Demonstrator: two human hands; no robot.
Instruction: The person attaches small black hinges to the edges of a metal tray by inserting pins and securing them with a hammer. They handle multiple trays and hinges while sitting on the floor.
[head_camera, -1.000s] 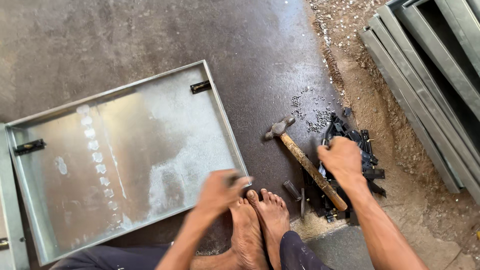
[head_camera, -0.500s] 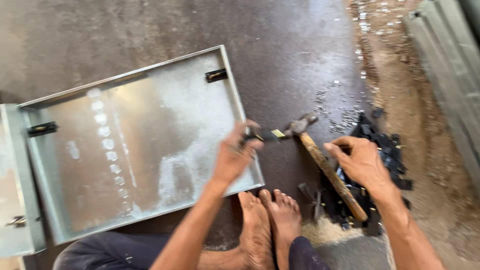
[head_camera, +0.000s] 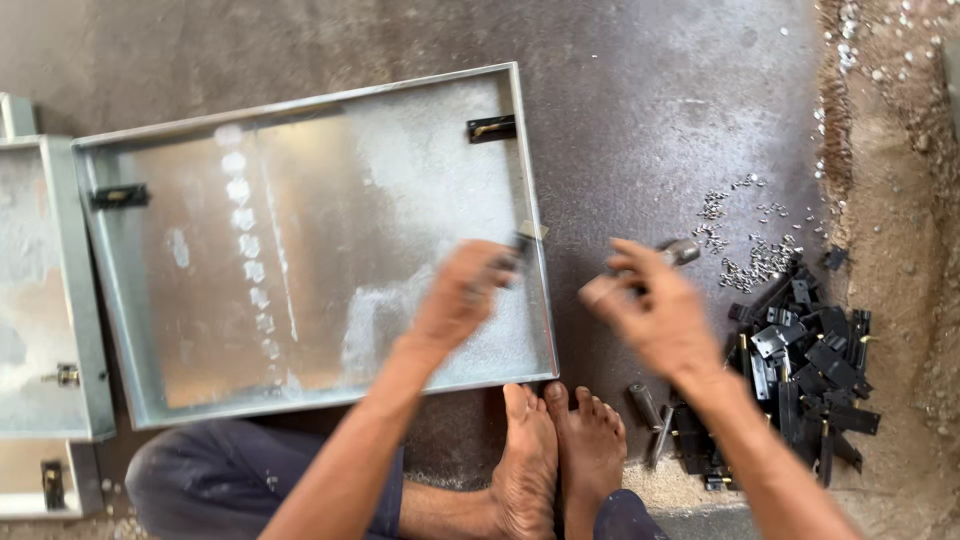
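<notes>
A shallow galvanised metal tray (head_camera: 300, 100) lies on the dark floor in front of me. My left hand (head_camera: 462, 298) rests over its right rim, fingers pinched on a small dark metal piece (head_camera: 521, 246) held at that rim. My right hand (head_camera: 650, 312), blurred by motion, grips a hammer just right of the rim. Only the hammer's metal head (head_camera: 683, 250) shows above my fingers. Two black brackets (head_camera: 490, 128) sit on the tray, one at its far right edge and one on its left wall. My bare feet (head_camera: 560, 455) touch the tray's near corner.
A heap of black metal brackets (head_camera: 812, 372) lies at the right, with small silver rivets (head_camera: 752, 264) scattered behind it. Two short punches (head_camera: 652, 412) lie by my right foot. Another metal panel (head_camera: 40, 300) adjoins the tray on the left. Sandy ground (head_camera: 900, 200) runs along the right.
My left hand rose from near my feet to the tray's right rim with the small piece. My right hand picked the hammer off the floor and swung it left toward the rim.
</notes>
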